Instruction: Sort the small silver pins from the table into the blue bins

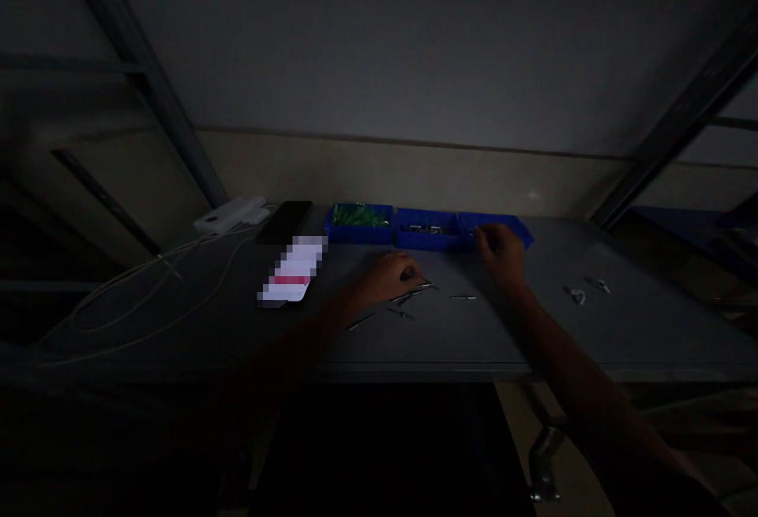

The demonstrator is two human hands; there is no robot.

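Note:
My left hand (pixel 392 277) is low over the table, thumb and fingers pinched on a thin metal rod (pixel 425 286). Close by lie more slim metal rods, one rod (pixel 361 321) nearer the front edge and another rod (pixel 463 297) to the right. My right hand (pixel 503 255) is at the front of the right blue bin (pixel 521 231), its fingertips closed together over the bin's left part. Whatever they hold is too small and dark to name. Small metal parts fill some of the middle blue bin (pixel 427 242).
The left blue bin (pixel 358 235) holds green packets. A lit phone (pixel 294 268), a dark flat device (pixel 285 222) and a white power strip (pixel 228 215) with cables are on the left. Small metallic pieces (pixel 576 294) lie to the right. Metal posts flank the table (pixel 474 343).

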